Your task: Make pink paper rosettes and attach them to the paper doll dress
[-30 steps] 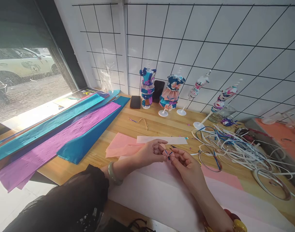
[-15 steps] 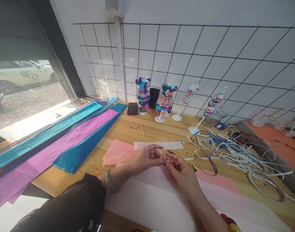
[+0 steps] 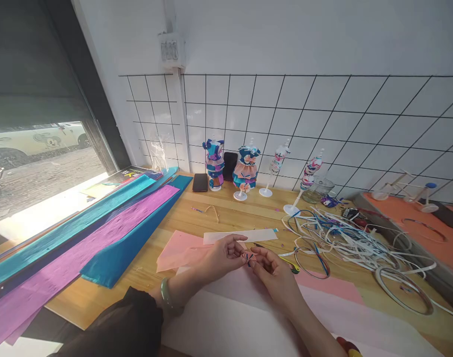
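Observation:
Between my hands is a small pleated paper bow [image 3: 250, 257] in peach with dark blue stripes. My left hand [image 3: 223, 257], a jade-green bangle at its wrist, pinches the bow's left side with thumb and fingertips. On the other side, my right hand [image 3: 273, 271] has it pinched between thumb and forefinger. Both hands are just above large white paper sheets [image 3: 226, 317]. Peach paper [image 3: 176, 250] lies left of my left hand, and a white paper strip [image 3: 241, 236] is behind it. A yellow-and-black cutter [image 3: 291, 266] lies partly hidden beyond my right hand.
Miniature dress forms in paper dresses [image 3: 246, 171] stand by the grid wall, near a phone [image 3: 200, 182]. Tangled paper strips [image 3: 349, 243] cover the right side, with a glass bowl [image 3: 317, 190] behind. Long purple paper [image 3: 111, 233] and blue paper [image 3: 115, 263] lie on the left.
The camera view has tilted up, so the scene sits lower. The bow has turned slightly and its pleats look more fanned out; both hands keep hold of it.

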`<state>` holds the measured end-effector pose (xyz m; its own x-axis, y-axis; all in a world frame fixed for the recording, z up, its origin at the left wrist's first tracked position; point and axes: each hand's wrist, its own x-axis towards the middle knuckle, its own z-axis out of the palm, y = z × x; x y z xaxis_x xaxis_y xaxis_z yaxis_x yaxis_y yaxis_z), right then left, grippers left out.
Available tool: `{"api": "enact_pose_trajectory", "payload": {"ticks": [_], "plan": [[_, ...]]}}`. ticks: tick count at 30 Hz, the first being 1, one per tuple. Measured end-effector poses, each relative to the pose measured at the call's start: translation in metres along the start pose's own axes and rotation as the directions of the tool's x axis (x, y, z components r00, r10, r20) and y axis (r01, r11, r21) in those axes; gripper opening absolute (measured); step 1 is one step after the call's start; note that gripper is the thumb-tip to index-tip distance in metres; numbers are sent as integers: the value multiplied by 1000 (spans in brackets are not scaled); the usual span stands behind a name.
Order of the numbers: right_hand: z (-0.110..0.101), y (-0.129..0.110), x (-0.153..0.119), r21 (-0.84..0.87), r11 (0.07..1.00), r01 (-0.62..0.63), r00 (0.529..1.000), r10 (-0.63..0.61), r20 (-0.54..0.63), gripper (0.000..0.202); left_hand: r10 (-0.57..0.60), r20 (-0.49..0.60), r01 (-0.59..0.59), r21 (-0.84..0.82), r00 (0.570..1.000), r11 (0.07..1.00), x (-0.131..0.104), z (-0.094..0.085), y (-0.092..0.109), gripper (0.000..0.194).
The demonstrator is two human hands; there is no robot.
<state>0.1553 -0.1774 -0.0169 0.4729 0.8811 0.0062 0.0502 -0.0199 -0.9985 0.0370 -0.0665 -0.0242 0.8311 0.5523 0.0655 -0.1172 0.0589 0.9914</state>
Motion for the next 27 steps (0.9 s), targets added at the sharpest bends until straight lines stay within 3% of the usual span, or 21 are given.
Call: {"api": "enact_pose_trajectory", "payload": {"ticks": [13,20,27], "plan": [[-1,3,3,68,998,3,1000,-4,14,36,7,-40,-6,36,999,999,0,-2,0,54],[-1,3,5,0,999,38,998,-38,46,33,29,2,-29,63,1000,998,-2,0,0,49],[-2,3,6,-14,1000,-5,997,6,79,39,90,14,-90,268,996,959,-7,0,4,43]]}}
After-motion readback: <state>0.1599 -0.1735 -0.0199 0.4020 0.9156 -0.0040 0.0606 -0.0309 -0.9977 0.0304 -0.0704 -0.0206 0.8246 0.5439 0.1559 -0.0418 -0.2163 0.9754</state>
